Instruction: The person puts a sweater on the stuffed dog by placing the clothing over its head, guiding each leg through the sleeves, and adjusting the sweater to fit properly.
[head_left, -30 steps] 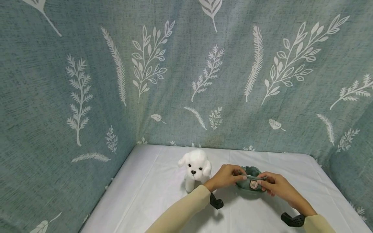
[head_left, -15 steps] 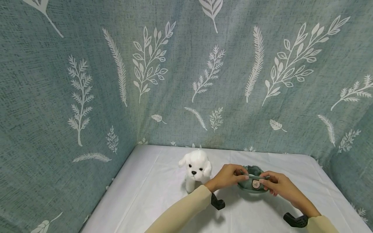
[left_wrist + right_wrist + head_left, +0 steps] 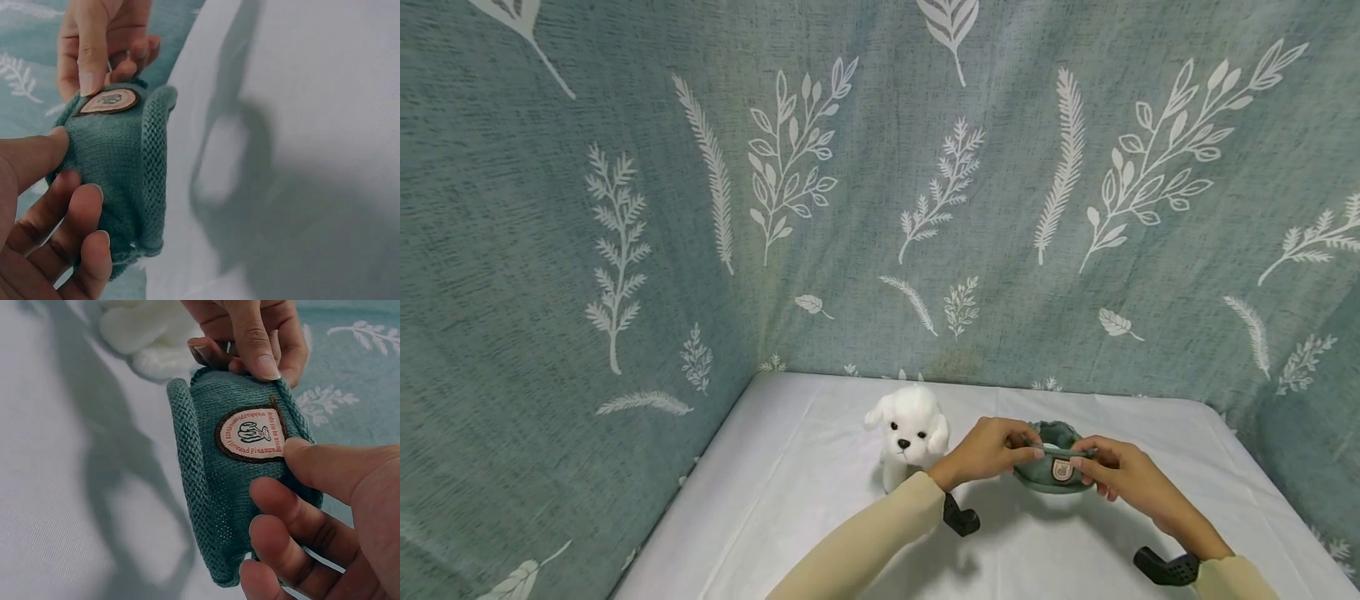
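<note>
A small green knitted garment (image 3: 1039, 481) with rolled edges and an open, ring-like top is held just over the white table, right of the plush dog. My left hand (image 3: 992, 448) pinches its upper edge at the left. At the right of that same edge, my right hand (image 3: 1123, 471) grips the knit between thumb and fingers. On the front, between the hands, sits a pale patch (image 3: 253, 434) with a brown border and lettering. The right wrist view shows my right thumb touching the patch's side. The white plush dog (image 3: 912, 417) stands beside my left wrist, its lower body partly hidden.
A white cloth (image 3: 805, 500) covers the table. Blue-green curtains (image 3: 865, 167) with white leaf patterns enclose the back and sides. Black wrist mounts (image 3: 1165, 568) hang below both wrists.
Both hands have shifted slightly to the right with the knitted garment, keeping hold of its edge. The head view has also moved a little. The plush dog stays standing.
</note>
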The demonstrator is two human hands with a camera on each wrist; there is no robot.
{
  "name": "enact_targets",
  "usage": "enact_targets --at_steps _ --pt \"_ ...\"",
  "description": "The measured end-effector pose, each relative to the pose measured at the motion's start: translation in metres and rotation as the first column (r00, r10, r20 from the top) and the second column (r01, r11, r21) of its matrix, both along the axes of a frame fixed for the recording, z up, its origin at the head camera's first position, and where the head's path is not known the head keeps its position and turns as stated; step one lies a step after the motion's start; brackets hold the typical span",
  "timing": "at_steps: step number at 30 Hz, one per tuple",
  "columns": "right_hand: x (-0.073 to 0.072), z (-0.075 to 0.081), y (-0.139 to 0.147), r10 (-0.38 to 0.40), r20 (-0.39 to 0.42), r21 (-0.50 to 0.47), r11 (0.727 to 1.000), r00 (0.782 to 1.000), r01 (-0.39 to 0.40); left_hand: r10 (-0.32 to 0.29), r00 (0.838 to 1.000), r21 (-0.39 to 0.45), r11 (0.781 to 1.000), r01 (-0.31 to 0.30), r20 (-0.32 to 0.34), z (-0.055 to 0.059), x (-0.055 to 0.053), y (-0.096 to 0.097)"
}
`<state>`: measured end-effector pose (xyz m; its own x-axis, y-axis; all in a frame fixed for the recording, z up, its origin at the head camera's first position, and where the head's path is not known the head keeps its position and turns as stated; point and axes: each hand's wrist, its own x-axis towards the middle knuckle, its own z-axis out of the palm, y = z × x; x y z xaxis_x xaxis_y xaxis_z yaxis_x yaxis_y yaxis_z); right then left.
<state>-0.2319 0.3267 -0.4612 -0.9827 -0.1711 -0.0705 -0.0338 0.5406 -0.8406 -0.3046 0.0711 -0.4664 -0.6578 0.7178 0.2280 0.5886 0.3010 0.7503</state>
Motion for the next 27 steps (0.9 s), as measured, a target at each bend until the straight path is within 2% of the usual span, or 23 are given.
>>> enact_targets --at_steps 7,17,27 --pt "-0.001 0.002 -0.002 0.009 -0.009 -0.01 1.0 1.0 -0.009 0.011 1.0 -0.016 1.0 -0.011 -0.014 0.005 0.001 -0.003" --pt "0.003 0.015 -0.008 -0.005 -0.018 0.012 1.0 1.0 0.005 0.013 0.999 -0.007 1.0 -0.014 -0.037 0.014 0.005 -0.006" --pt "0.006 0.029 -0.01 -0.002 -0.033 0.013 1.0 0.999 0.002 0.011 0.992 0.006 1.0 -0.01 -0.122 0.03 0.009 -0.008"
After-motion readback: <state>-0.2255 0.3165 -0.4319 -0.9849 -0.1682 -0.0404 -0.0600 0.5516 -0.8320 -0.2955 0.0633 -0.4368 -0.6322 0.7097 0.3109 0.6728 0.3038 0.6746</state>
